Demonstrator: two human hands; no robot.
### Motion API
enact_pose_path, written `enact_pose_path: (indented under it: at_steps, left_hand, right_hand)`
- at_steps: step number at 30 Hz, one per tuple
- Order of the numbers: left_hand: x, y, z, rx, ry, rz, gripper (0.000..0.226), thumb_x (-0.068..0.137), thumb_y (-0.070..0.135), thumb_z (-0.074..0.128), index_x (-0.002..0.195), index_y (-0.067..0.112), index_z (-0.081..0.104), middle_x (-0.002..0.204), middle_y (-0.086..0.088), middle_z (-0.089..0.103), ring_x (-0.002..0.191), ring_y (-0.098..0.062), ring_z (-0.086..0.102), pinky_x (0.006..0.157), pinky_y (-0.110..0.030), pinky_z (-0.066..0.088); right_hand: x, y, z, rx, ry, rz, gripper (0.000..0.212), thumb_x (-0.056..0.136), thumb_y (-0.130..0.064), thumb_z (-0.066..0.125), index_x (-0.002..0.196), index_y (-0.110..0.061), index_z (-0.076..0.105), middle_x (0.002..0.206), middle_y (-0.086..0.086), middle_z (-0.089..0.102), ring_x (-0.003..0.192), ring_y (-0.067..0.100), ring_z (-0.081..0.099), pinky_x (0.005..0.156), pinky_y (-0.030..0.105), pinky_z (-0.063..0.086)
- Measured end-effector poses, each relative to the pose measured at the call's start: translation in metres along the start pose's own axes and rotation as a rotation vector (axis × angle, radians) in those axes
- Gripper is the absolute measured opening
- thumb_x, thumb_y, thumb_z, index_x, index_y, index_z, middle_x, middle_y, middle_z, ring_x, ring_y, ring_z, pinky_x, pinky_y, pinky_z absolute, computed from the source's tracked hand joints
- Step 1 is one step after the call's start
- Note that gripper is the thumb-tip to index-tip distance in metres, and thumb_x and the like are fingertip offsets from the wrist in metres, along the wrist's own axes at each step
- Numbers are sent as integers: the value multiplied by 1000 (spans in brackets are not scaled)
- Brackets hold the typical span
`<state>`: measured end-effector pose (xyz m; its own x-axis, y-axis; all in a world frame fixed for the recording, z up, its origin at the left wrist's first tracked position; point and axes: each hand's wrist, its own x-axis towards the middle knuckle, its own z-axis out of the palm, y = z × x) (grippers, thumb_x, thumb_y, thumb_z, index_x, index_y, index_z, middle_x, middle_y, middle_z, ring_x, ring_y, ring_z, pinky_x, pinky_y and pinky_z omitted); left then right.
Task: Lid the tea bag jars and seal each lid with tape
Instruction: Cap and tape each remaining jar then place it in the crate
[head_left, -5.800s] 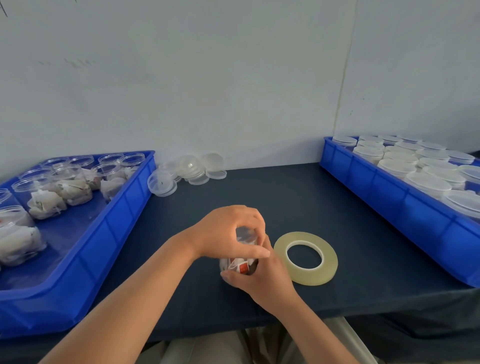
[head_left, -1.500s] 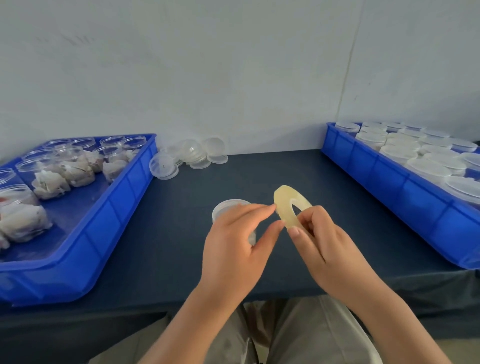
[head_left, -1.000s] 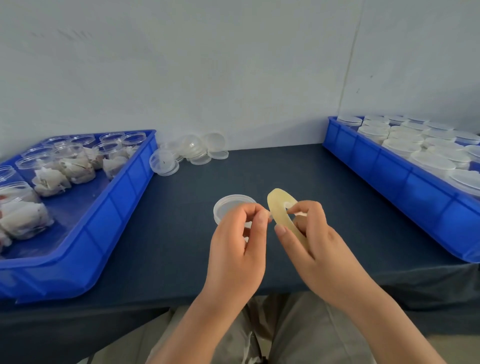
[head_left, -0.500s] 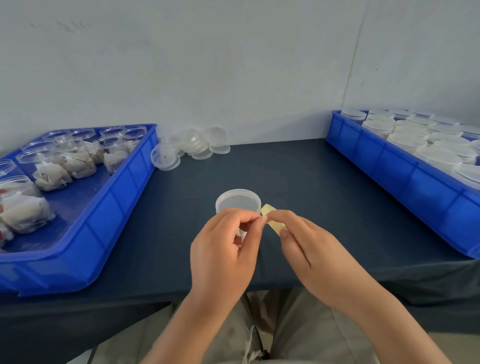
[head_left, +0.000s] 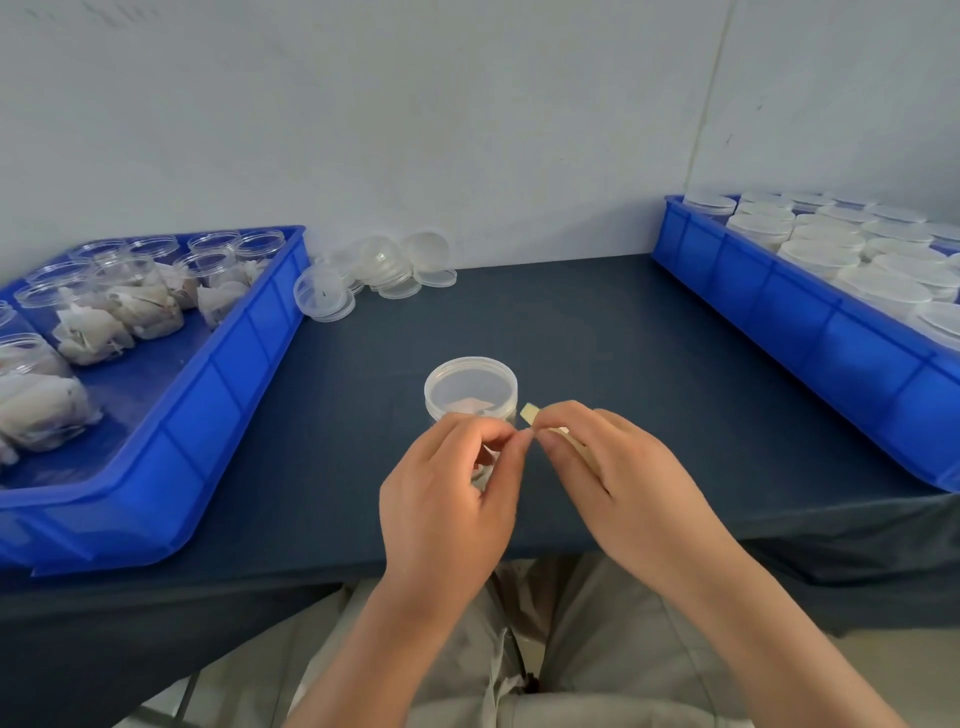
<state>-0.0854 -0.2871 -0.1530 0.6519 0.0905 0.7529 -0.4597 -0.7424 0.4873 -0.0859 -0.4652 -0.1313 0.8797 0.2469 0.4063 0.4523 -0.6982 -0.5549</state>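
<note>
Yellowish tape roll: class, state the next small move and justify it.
Probably pull a length free from the yellowish tape roll: the right hand grips it, the left hand pinches at its edge, and the lidded clear plastic jar shows no tape.

A plain pale grey-white wall (head_left: 467, 130) closes the back, with faint scuff marks high on the left. At the right a thin vertical seam (head_left: 702, 104) marks the corner with a second wall (head_left: 841, 93). The tabletop (head_left: 597, 332), covered in dark navy cloth, meets both walls, and the cloth hangs over the near edge. Soft, even light casts only weak shadows. A strip of pale floor (head_left: 924, 675) shows at the lower right.
</note>
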Motion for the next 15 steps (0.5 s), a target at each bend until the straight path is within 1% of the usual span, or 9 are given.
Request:
enact_pose_path:
  at_steps: [3, 5, 6, 8, 9, 10, 11, 13, 15]
  left_hand:
    - [-2, -9, 2, -15, 79, 75, 25, 107, 34, 60, 95, 20, 77, 90, 15, 69, 77, -9, 60, 65, -28, 49]
    - [-5, -17, 3, -74, 137, 52, 23, 108, 30, 59, 114, 17, 76, 108, 11, 70, 96, -12, 66, 81, -32, 54]
    - [-7, -21, 5, -109, 149, -15, 29, 106, 33, 62, 127, 16, 71, 122, 9, 68, 111, -13, 65, 92, -31, 53]
    - [-8, -27, 10, -197, 69, -255, 69, 94, 51, 72, 152, 22, 49, 149, 13, 52, 141, -7, 49, 110, -17, 41]
    - [-7, -27, 13, -264, -14, -364, 90, 84, 61, 77, 158, 28, 37, 155, 21, 43, 147, 2, 38, 112, -8, 32]
    - [-5, -28, 17, -348, -90, -437, 103, 76, 65, 80, 160, 34, 30, 155, 29, 39, 147, 10, 34, 109, -2, 30]
    - [-2, -30, 21, -432, -136, -480, 106, 72, 64, 84, 158, 37, 29, 150, 36, 41, 142, 13, 39, 105, -1, 34]
    - [2, -42, 26, -523, -137, -496, 88, 69, 55, 89, 141, 40, 41, 134, 37, 56, 128, 8, 57, 95, -8, 49]
    - [6, -51, 23, -560, -169, -466, 76, 70, 53, 90, 131, 44, 45, 130, 32, 62, 123, 2, 65, 91, -13, 53]
  right_hand:
    - [0, 0, 1, -46, 78, -3, 12, 111, -43, 47, 110, -41, 59, 82, -11, 57, 85, 11, 58, 68, 38, 52]
    - [2, 1, 0, -73, 117, 12, 12, 111, -42, 48, 110, -40, 59, 80, -10, 57, 81, 12, 57, 64, 37, 52]
    - [3, 1, -1, -88, 134, 23, 12, 111, -42, 48, 110, -39, 60, 79, -10, 56, 80, 13, 57, 62, 37, 51]
    - [4, 2, -1, -122, 166, 40, 13, 110, -42, 48, 109, -38, 60, 76, -10, 54, 78, 12, 55, 57, 33, 49]
    - [5, 3, -2, -136, 174, 44, 14, 110, -43, 48, 108, -37, 61, 75, -11, 53, 79, 12, 54, 56, 30, 47]
    - [5, 4, -2, -146, 173, 49, 14, 110, -43, 48, 107, -37, 61, 75, -11, 52, 79, 12, 54, 55, 28, 45]
    - [6, 5, -2, -153, 159, 56, 15, 110, -44, 48, 107, -37, 61, 76, -11, 53, 78, 11, 54, 56, 28, 46]
    - [6, 7, -3, -160, 97, 70, 19, 110, -49, 45, 110, -39, 61, 80, -10, 57, 79, 11, 56, 62, 33, 52]
    - [7, 9, -4, -144, 28, 86, 24, 109, -52, 43, 115, -40, 62, 86, -11, 62, 84, 10, 59, 70, 36, 54]
